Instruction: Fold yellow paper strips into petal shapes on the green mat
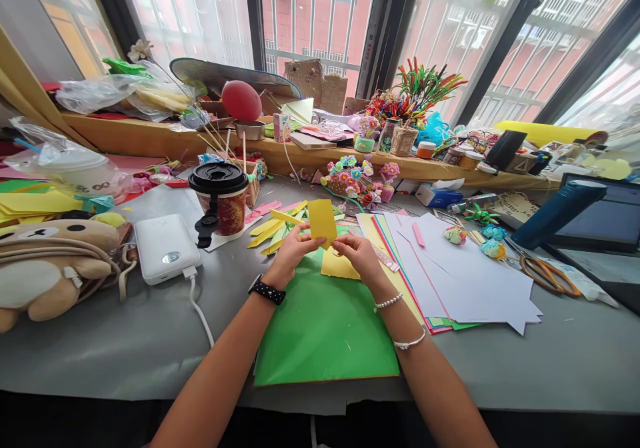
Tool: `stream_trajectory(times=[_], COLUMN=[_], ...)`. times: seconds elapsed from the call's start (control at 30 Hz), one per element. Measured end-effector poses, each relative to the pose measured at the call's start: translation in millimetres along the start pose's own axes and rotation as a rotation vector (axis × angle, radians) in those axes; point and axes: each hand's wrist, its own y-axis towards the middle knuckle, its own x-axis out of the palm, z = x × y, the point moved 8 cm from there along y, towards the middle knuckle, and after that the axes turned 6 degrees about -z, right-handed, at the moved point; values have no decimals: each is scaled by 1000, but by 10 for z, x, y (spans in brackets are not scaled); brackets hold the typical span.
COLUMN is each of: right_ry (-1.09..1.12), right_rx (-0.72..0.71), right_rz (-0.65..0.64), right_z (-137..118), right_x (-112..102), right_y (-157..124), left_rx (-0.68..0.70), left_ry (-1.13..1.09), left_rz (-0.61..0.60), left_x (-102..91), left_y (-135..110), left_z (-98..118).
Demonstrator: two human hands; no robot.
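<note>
My left hand (293, 253) and my right hand (359, 256) are both pinched on a small folded yellow paper (323, 221), which stands upright between them above a green sheet (325, 328) on the grey table. A black watch sits on my left wrist; bead and metal bracelets circle the right. A flat yellow sheet (337, 266) lies under my right hand. Several folded yellow strips (273, 229) lie just beyond my left hand.
A lidded paper cup (220, 198) and a white power bank (165, 248) stand left of my hands, with a plush bear (45, 268) further left. White and coloured sheets (465, 275), scissors (547, 275) and a dark bottle (557, 211) lie right. Craft flowers (357, 178) crowd the cluttered ledge behind.
</note>
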Motion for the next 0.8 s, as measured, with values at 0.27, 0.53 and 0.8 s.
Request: stream_trajectory(times=[0.27, 0.53, 0.8], right_ry=[97, 71, 22], right_rx=[58, 71, 63], right_rz=[-72, -50, -62], right_z=[43, 58, 49], right_x=[84, 76, 97], right_y=[10, 8, 4], left_rx=[-20, -28, -32], left_ry=[1, -19, -42], left_rz=[64, 76, 84], left_x=[-26, -28, -31], left_y=[-16, -15, -8], left_z=[8, -2, -10])
